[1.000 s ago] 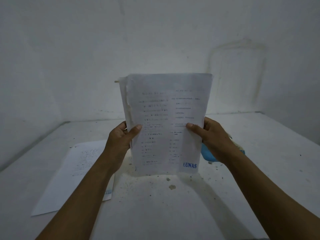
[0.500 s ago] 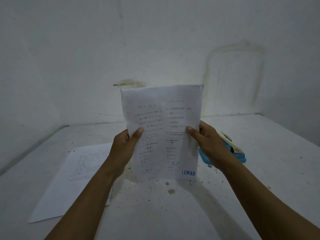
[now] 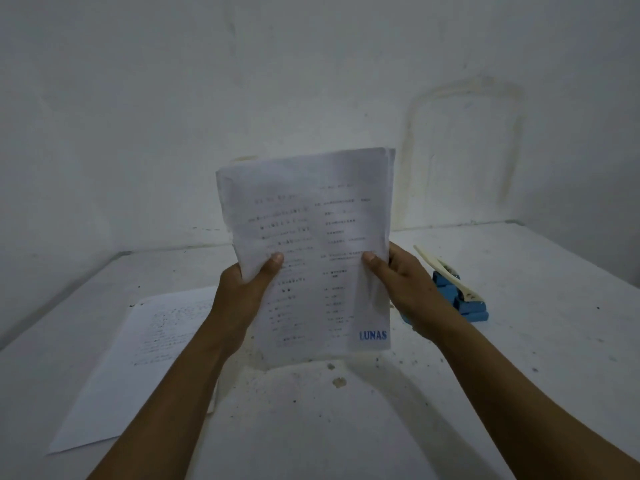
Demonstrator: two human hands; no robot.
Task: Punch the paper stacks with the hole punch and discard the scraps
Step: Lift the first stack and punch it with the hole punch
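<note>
Head view shows the left hand (image 3: 244,296) and right hand (image 3: 403,289) grasping a paper stack (image 3: 308,254) upright at frame centre, probably squaring it; next it needs carrying to the hole punch (image 3: 457,296) at right.

Dim, bluish, soft picture; wide-angle bending at edges.

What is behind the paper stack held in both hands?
Wall and table show around the paper stack. It hides the fingers of the left hand and right hand, and the table behind.
</note>
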